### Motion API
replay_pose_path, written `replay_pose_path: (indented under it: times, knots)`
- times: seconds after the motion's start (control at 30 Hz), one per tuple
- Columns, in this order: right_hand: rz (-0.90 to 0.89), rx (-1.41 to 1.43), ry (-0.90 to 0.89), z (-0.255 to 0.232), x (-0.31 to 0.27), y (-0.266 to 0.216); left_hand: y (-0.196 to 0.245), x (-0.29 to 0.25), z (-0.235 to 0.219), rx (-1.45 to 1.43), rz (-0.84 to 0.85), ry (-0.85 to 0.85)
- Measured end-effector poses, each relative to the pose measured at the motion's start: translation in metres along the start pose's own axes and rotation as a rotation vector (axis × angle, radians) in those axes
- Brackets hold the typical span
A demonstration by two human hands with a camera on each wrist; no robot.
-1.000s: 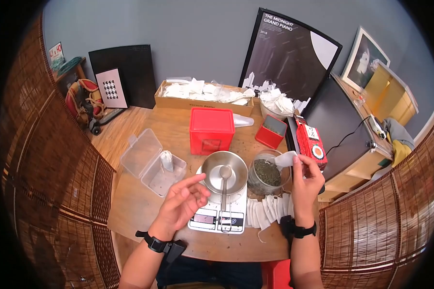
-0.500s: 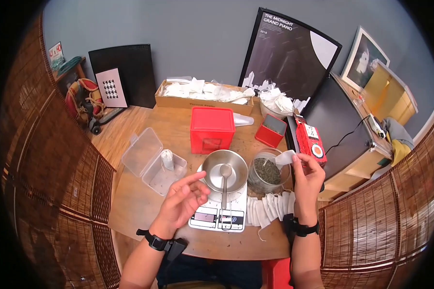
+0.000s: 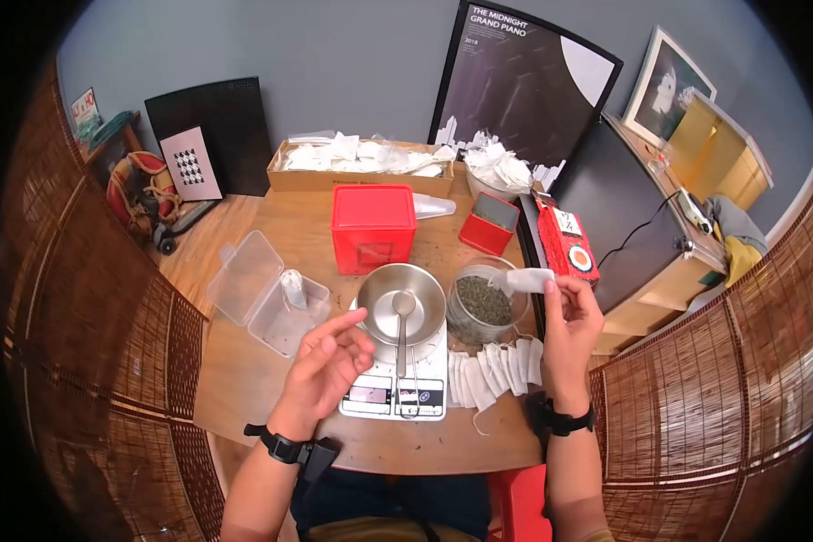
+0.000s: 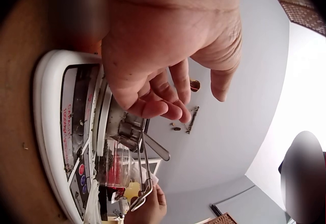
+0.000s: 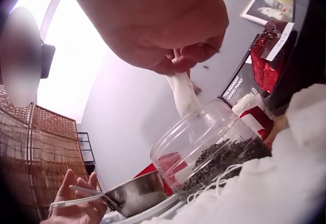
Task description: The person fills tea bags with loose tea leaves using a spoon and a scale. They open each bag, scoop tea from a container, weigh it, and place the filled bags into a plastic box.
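My right hand (image 3: pixel 571 339) pinches one end of a white tea bag (image 3: pixel 527 280) between thumb and fingers. The bag lies nearly level over the rim of a clear jar (image 3: pixel 458 318) of dried tea leaves (image 3: pixel 483 299). My left hand (image 3: pixel 327 369) holds nothing; its fingers are loosely bent, the index finger pointing toward the steel pan (image 3: pixel 378 287). In that pan a spoon (image 3: pixel 402 334) leans with its handle toward me. The pan stands on a white kitchen scale (image 3: pixel 434 363). A row of white tea bags (image 3: pixel 494 372) lies right of the scale.
A red tin (image 3: pixel 373 226) stands behind the pan, a smaller open red tin (image 3: pixel 490 237) farther right. Left is an open plastic box (image 3: pixel 285 338) with one filled bag (image 3: pixel 293 287). A cardboard box (image 3: pixel 334 181) and a bowl (image 3: pixel 488 188) of white bags stand at the back.
The bag in my right hand has gone from sloping down into the jar to nearly level. My left hand keeps its pose. The head view has shifted slightly.
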State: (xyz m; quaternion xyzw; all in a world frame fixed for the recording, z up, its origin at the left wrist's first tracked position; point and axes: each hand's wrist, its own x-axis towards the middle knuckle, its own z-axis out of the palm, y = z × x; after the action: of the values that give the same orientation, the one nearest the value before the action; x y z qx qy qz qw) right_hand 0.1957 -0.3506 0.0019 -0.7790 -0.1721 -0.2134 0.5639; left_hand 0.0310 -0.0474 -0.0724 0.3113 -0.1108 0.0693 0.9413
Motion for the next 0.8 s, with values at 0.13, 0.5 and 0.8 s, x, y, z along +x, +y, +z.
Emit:
replay_pose_path:
  times: [0.13,0.5,0.8]
  knots:
    - [-0.019,0.017,-0.002,0.008,-0.003,-0.008,0.0,0.0,0.004,-0.005,0.006,0.02]
    - [-0.002,-0.039,0.024,-0.063,-0.032,-0.003,0.0,-0.001,0.005,-0.001,0.016,0.045]
    - [-0.122,-0.485,-0.65,-0.093,-0.066,-0.007,0.001,0.0,0.003,-0.013,-0.017,0.01]
